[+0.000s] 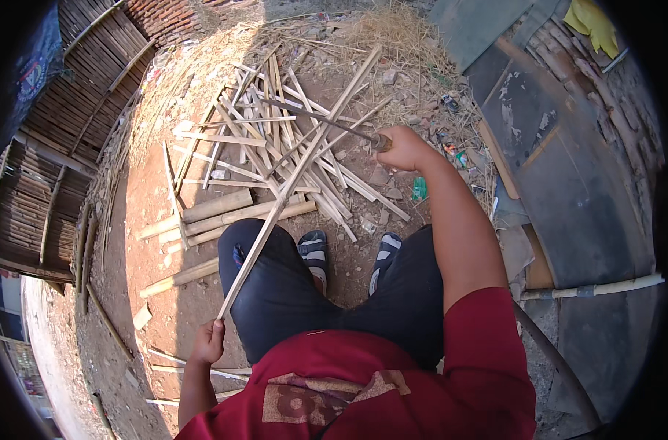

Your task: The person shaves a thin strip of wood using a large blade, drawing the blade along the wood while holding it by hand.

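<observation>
A long split bamboo strip slants across my left thigh and out over the ground ahead. Its near end is gripped by my left hand, thumb on top and fingers closed round it. My right hand is wrapped around the wooden handle of a long-bladed knife. The blade points left and crosses the strip near its far part; whether the two touch I cannot tell. Beyond them a loose heap of bamboo strips lies on the dirt, the pieces crossing at many angles.
Several bamboo poles lie left of my knees. More strips are beside my left hand. Dark sheets lean along the right side, with a pale pole. Bamboo slat panels stand at left. Dry straw lies at the back.
</observation>
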Demonstrator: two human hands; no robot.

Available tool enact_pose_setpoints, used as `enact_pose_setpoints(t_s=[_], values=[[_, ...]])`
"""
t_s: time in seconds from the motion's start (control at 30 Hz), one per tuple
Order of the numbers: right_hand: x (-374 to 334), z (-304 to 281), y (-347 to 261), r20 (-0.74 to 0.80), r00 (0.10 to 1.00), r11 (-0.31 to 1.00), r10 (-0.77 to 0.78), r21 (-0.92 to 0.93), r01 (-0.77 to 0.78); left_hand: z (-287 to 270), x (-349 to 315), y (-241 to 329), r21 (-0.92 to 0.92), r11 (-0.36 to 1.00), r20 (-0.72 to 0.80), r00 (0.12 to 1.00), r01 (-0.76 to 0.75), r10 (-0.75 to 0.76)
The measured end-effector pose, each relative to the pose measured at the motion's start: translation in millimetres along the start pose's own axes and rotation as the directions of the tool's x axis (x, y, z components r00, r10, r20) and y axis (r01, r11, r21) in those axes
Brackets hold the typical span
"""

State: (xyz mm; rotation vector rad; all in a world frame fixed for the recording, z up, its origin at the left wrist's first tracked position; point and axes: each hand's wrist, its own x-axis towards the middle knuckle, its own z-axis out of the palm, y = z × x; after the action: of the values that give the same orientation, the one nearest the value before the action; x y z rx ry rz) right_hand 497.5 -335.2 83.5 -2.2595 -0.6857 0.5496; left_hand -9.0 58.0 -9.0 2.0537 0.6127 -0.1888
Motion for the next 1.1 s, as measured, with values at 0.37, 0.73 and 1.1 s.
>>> enact_pose_setpoints(t_s=[0.37, 0.73, 1.1], values=[[-13, 16, -19, -0.145, 0.974, 0.968, -0.173, -0.210, 0.140, 3, -3, -10, 0.001, 0.996, -0.074, 0.994, -0.084, 0.084], [-26, 19, -41, -0.133, 0.956, 0.910, -0.262, -0.364, 0.199, -7, -12, -4, -0.074, 0.997, -0.024, 1.000, 0.004, -0.006], [-43, 0, -3, -0.375, 0.895, 0.951, -0.242, -0.273, 0.143, -19, -20, 13, -0.161, 0.978, 0.094, 0.989, 0.130, -0.116]])
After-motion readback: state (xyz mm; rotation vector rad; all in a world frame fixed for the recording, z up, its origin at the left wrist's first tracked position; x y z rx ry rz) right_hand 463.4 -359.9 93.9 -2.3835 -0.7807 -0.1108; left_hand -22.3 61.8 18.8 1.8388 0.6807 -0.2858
